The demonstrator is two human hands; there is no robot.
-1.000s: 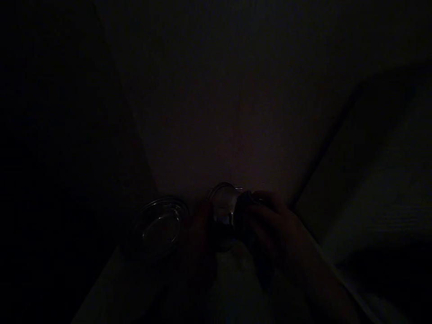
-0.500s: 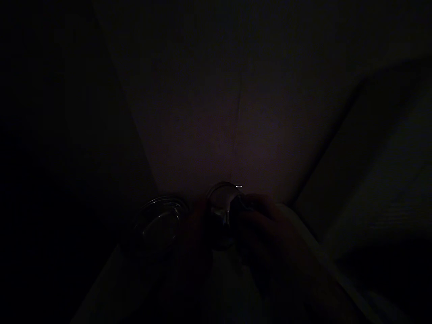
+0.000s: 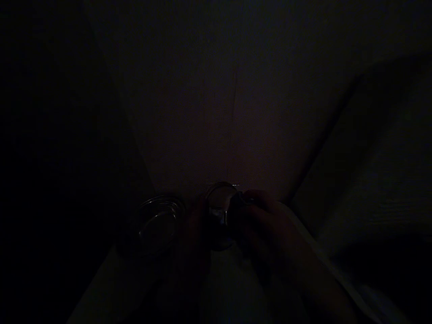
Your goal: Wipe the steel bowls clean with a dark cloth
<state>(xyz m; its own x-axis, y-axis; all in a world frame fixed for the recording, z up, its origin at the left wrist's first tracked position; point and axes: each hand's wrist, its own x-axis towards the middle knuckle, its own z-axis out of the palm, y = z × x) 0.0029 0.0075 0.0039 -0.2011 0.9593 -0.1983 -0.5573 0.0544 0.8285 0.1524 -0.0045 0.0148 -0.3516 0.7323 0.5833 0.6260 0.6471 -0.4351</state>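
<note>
In the dimness, your right hand [image 3: 265,221] is closed around a dark cloth [image 3: 235,208], bunched at the right side of the shiny vessel [image 3: 218,220]. Your left hand [image 3: 191,238] lies along the vessel's left side, too dark for you to tell whether its fingers grip. The vessel sits between your hands, with a shiny dish [image 3: 158,228] just left of your left hand.
</note>
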